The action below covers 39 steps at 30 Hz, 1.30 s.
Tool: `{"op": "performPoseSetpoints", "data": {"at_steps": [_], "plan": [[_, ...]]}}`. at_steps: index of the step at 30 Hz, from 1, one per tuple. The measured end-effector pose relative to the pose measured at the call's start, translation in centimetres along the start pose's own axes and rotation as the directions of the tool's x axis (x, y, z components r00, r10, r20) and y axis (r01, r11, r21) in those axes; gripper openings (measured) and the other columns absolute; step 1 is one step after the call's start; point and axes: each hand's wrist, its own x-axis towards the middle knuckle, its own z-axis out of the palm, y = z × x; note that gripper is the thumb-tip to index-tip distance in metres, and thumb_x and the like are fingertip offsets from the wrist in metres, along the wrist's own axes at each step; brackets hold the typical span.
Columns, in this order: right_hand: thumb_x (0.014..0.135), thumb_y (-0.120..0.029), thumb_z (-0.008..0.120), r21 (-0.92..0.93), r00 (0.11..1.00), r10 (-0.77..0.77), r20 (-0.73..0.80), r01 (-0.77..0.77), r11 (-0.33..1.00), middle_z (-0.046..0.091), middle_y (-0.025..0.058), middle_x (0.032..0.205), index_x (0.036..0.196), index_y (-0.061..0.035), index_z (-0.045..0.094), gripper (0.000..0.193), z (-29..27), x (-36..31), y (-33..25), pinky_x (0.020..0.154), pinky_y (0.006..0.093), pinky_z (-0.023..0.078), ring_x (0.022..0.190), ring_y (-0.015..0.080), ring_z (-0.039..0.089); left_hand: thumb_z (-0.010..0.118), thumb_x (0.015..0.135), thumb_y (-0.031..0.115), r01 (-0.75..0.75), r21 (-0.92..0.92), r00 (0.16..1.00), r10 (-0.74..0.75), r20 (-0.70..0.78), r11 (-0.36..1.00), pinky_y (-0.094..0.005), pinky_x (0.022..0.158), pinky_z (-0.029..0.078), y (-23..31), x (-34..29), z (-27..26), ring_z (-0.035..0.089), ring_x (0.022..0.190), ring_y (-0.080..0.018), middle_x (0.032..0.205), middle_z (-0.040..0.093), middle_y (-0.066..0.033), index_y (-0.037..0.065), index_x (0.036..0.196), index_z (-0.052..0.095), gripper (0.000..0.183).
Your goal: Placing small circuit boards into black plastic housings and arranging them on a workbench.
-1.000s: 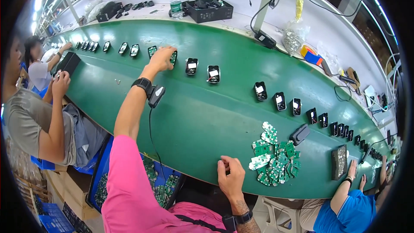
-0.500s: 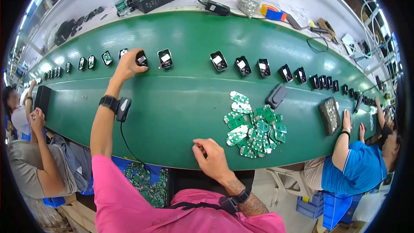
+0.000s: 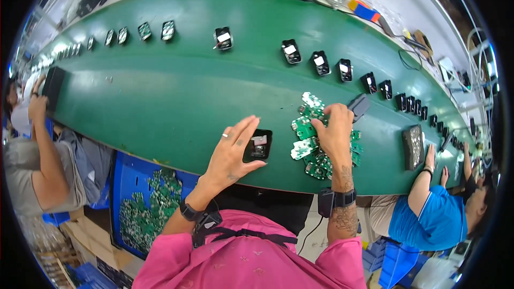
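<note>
Head view: the left hand (image 3: 229,155) is held with thumb and fingers spread about the left side of a black housing (image 3: 261,152) lying on the green surface (image 3: 150,107); whether it is touched cannot be made out. The right hand (image 3: 337,134) is held over a pile of circuit boards (image 3: 303,127), fingers curled; whether one is gripped cannot be seen. Farther back, similar housings (image 3: 320,63) are set out in a row.
</note>
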Motion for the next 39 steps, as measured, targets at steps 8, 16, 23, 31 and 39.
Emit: {"op": "performPoseSetpoints", "data": {"at_steps": [8,16,23,31,39], "plan": [[0.089,-0.004,0.070,0.709,0.979,0.201,0.046,-0.173,0.683,0.065,0.0052,0.078,0.099,0.0013,0.060,0.016,-1.0,-2.2,-0.8,0.060,0.0243,0.048,0.069,0.0118,0.062,0.087,0.073,0.018,0.318,-0.200,0.867,-0.369,-0.334,0.927,-0.0254,0.057,0.042,0.7,-3.2,0.9,0.055,0.070,-0.0123,0.091,0.065,-0.0064,0.005,0.111,0.072,0.043],[0.090,-0.003,0.070,0.872,0.875,0.179,0.449,-0.473,0.128,0.067,0.0058,0.080,0.101,0.0023,0.060,0.016,0.5,-5.7,-8.3,0.055,0.0225,0.052,0.062,0.0106,0.063,0.080,0.077,0.003,0.222,-0.339,0.836,-0.358,-0.417,0.914,-0.0268,0.057,0.046,1.6,-1.7,3.6,0.057,0.064,-0.0137,0.082,0.065,-0.0068,-0.001,0.090,0.070,0.016],[0.091,-0.002,0.069,0.861,0.869,0.142,0.475,-0.492,0.132,0.067,0.0066,0.082,0.103,0.0031,0.060,0.017,1.5,-6.3,-8.2,0.056,0.0222,0.053,0.063,0.0104,0.064,0.077,0.077,-0.003,0.196,-0.380,0.869,-0.340,-0.359,0.904,-0.0257,0.063,0.047,1.2,-2.1,4.0,0.060,0.068,-0.0126,0.081,0.068,-0.0061,-0.002,0.087,0.072,0.011],[0.091,-0.001,0.068,0.840,0.854,0.123,0.506,-0.520,0.152,0.067,0.0066,0.084,0.103,0.0034,0.059,0.016,1.4,-6.8,-7.4,0.056,0.0220,0.052,0.063,0.0104,0.063,0.078,0.074,-0.003,0.168,-0.418,0.875,-0.331,-0.355,0.893,-0.0300,0.073,0.048,1.0,-2.0,3.8,0.065,0.075,-0.0198,0.082,0.072,-0.0089,-0.001,0.085,0.073,0.012],[0.091,-0.001,0.068,0.838,0.852,0.114,0.511,-0.523,0.156,0.067,0.0064,0.084,0.104,0.0034,0.059,0.016,1.7,-6.7,-6.9,0.056,0.0217,0.052,0.064,0.0103,0.064,0.077,0.075,-0.002,0.151,-0.418,0.880,-0.315,-0.355,0.896,-0.0298,0.075,0.046,1.3,-1.8,3.8,0.065,0.074,-0.0198,0.080,0.072,-0.0091,0.000,0.086,0.073,0.011]]}}
